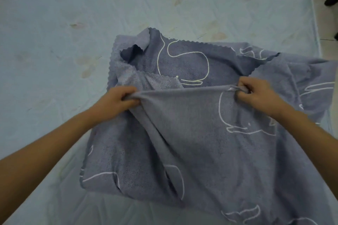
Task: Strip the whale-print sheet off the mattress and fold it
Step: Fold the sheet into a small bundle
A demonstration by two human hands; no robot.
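While the pale blue mattress point(73, 23) fills most of the frame, the grey-blue whale-print sheet point(201, 151) lies bunched in layers over its centre and lower right, scalloped edges showing toward the upper middle. Across the middle, one edge is pulled taut between two fists. Left hand point(117, 101) is closed on a gathered bunch of it; right hand point(256, 93) is clenched on the other end.

Dim cool light, soft focus, wide-angle bending at edges
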